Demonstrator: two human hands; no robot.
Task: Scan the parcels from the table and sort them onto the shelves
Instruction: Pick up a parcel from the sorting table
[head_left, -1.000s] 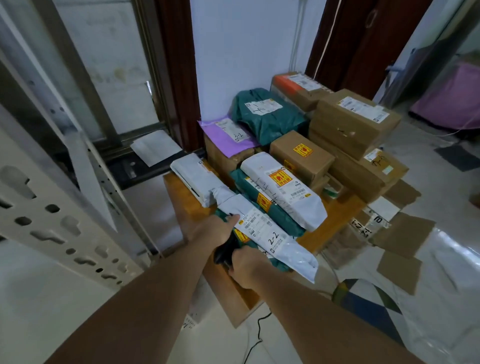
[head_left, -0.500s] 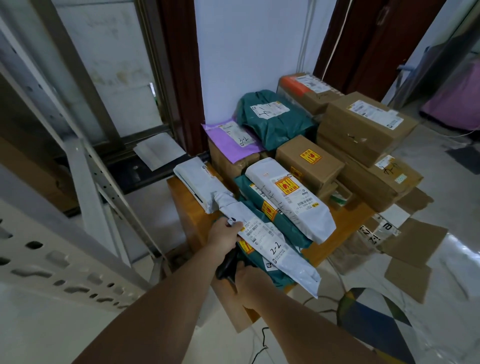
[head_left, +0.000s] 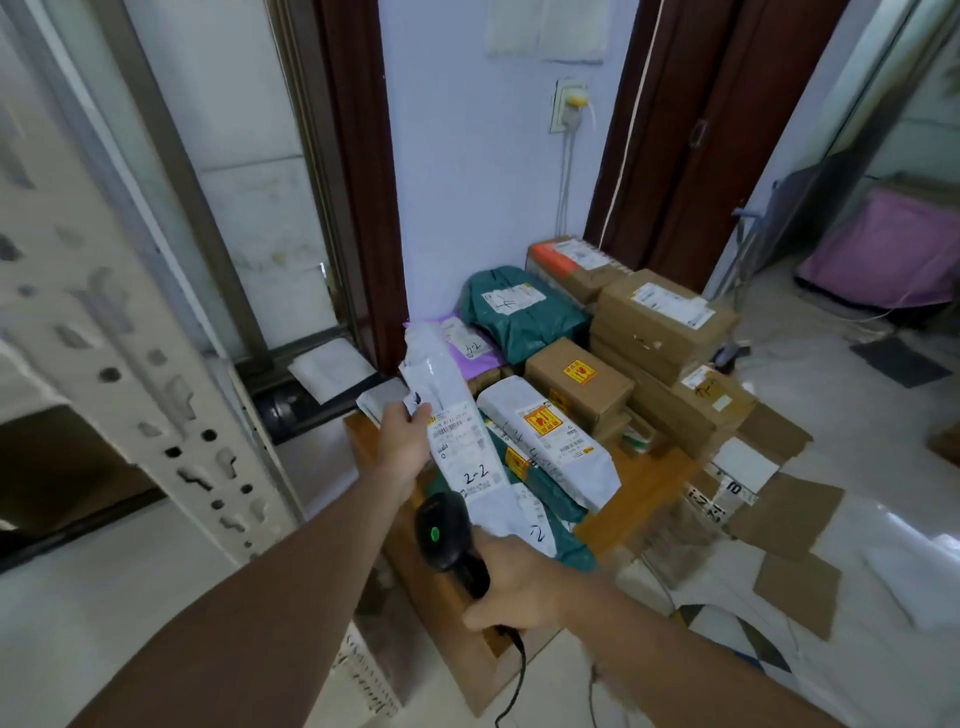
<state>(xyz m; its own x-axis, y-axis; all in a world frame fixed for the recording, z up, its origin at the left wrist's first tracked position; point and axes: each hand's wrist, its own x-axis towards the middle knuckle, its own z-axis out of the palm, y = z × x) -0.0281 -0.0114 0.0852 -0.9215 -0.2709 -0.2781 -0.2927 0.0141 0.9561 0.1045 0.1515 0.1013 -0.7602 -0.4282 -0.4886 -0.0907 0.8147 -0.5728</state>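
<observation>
Shelf upright: pale perforated metal, well to the left of both hands; no shelf board shows, so I cannot tell what it holds.

Left hand: fingers curled round the left edge of the white mailer, clamped on it about mid-length, thumb on the label side.

White mailer: lifted off the pile and tilted, upper end above the left fingers, lower end pointing down toward the scanner. "2-2" is handwritten on its label. It looks like a soft plastic bag, light, probably a bit slippery; I judge a grip across the middle keeps the label flat (an end grip would let it droop).

Scanner: black, green light on top, just below the mailer's label, cable trailing from the handle.

Right hand: fingers wrapped tight round the scanner handle.

Tabletop: wood, bare patch to the right of the right fingers.

Second white mailer: lies on the pile just right of the held one, red-and-yellow sticker on it (perhaps a fragile mark; too small to read).

Green bags: soft, one beyond the fingers by the wall, another under the white mailers.

Cardboard boxes: stiff, closed, stacked to the far right; contents hidden.

Flattened cardboard: on the floor, right of the tabletop.
</observation>
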